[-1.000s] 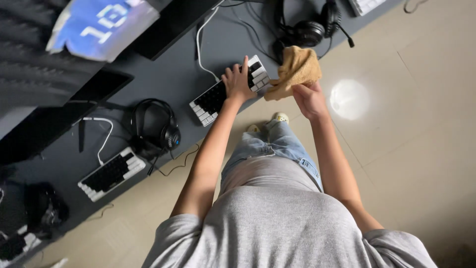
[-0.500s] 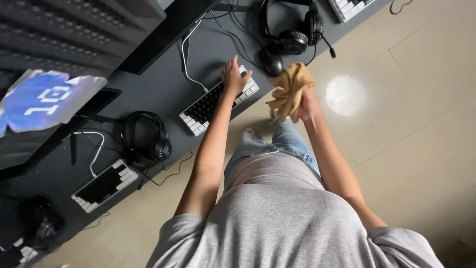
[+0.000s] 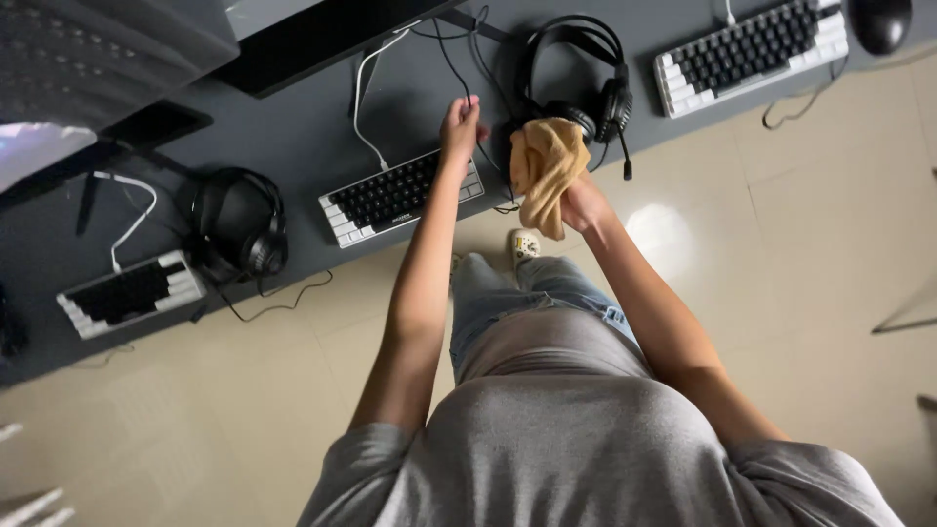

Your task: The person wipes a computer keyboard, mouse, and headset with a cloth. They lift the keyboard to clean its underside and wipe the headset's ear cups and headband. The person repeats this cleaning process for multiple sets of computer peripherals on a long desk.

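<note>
While I stand at the long dark grey desk [image 3: 293, 146], my left hand [image 3: 459, 127] is up over the far end of the small black and white keyboard [image 3: 400, 195] in front of me. Its fingers are curled in around a thin black cable [image 3: 457, 60], and the cable runs up from my hand toward the dark flat screen [image 3: 322, 39]. I cannot tell how hard I am pinching it.

My right hand [image 3: 581, 205] is closed tight around a soft, crumpled, tan-yellow cloth [image 3: 545, 171]. The cloth sticks up out of my fist in a bunch, and a bit hangs down too. It is at the front edge of the desk, just beside the keyboard. The top of the cloth is touching or covering one ear cup of the big black headphones [image 3: 576, 68], which lie on the desk behind it.

Another black and white keyboard [image 3: 747, 59] sits farther to the right, with a round black mouse [image 3: 880, 21] next to it. To the left are more black headphones [image 3: 239, 224] and a third keyboard [image 3: 127, 293]. A white cable [image 3: 359, 98] runs to my keyboard. Below me is the pale tile floor [image 3: 800, 224].
</note>
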